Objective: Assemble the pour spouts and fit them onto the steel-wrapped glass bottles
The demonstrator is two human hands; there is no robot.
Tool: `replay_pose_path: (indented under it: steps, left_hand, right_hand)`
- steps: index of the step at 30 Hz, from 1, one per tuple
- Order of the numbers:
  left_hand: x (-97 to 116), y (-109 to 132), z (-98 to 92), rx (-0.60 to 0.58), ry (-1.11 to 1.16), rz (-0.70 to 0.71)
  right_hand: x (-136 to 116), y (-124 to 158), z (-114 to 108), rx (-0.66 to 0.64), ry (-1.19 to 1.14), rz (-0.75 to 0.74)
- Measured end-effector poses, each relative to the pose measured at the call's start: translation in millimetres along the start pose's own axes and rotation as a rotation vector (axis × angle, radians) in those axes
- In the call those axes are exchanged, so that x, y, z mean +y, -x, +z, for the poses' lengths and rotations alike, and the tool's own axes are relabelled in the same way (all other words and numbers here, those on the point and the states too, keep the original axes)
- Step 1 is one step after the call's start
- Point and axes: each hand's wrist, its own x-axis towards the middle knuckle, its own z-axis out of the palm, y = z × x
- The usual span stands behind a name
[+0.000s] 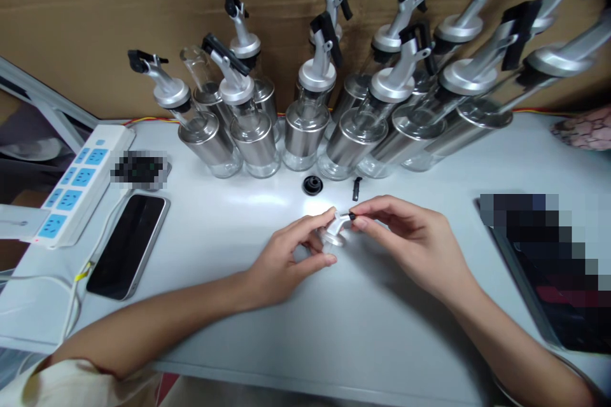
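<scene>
My left hand (pixel 291 254) is closed around a silver pourer spout (pixel 335 229), held just above the white table (pixel 267 331). My right hand (pixel 405 235) pinches a small black part (pixel 352 217) against the tip of that spout. A black round gasket (pixel 312 186) and a small black clip (pixel 356 187) lie on the table just beyond my hands. Behind them stand several glass-and-steel oil bottles (pixel 305 130) with silver spouts and black caps.
A white power strip (pixel 81 181) with blue sockets lies at the left, a black phone (pixel 128 245) beside it on a cable. A dark tablet (pixel 548 267) sits at the right. Brown cardboard (pixel 143 0) backs the table.
</scene>
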Motion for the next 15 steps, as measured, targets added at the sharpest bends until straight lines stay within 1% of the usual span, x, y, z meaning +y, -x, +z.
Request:
replay_pose_path:
  steps: [4, 6, 10, 12, 15]
  left_hand:
    - [4.2, 0.0, 1.4, -0.047, -0.035, 0.001]
    - [7.5, 0.7, 2.7, -0.055, -0.043, -0.013]
    - [14.0, -1.3, 0.6, 0.058, -0.033, -0.018]
    - [16.6, -5.7, -5.4, 0.078, -0.150, -0.019]
    - [19.2, -13.7, -17.5, 0.040, -0.502, 0.035]
  right_hand:
    - [0.2, 1.3, 3.8, -0.066, -0.050, -0.022]
    - [0.5, 0.9, 4.9, -0.095, -0.103, -0.009]
    - [-0.1, -0.9, 3.5, -0.051, -0.228, 0.028]
    - [-1.5, -1.6, 1.7, -0.036, -0.234, 0.028]
    - [-4.0, -1.9, -0.3, -0.028, -0.223, 0.015]
